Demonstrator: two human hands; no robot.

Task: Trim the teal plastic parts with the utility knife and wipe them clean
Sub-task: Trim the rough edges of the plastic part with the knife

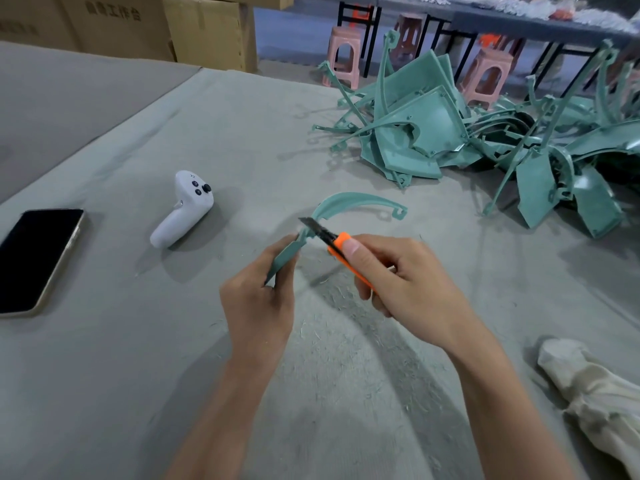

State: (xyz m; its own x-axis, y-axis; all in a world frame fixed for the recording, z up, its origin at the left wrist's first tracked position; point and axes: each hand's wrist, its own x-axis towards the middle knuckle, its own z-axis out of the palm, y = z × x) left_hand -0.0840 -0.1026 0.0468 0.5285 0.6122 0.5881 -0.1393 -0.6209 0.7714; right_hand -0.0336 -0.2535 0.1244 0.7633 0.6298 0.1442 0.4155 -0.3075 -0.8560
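A curved teal plastic part [349,199] arcs up and to the right from my left hand [258,303], which grips its flat lower end above the table. My right hand [398,275] holds an orange utility knife [337,244]. Its dark blade points up-left and rests against the part's inner edge just above my left fingers. A big heap of teal plastic parts [485,140] lies at the back right. A crumpled off-white cloth [595,393] sits at the right edge of the table.
Grey felt covers the table [121,341], with fine teal shavings scattered below my hands. A white game-style controller [185,207] and a black phone [36,258] lie to the left. Cardboard boxes [207,29] stand behind the table. Pink stools [346,53] stand beyond it.
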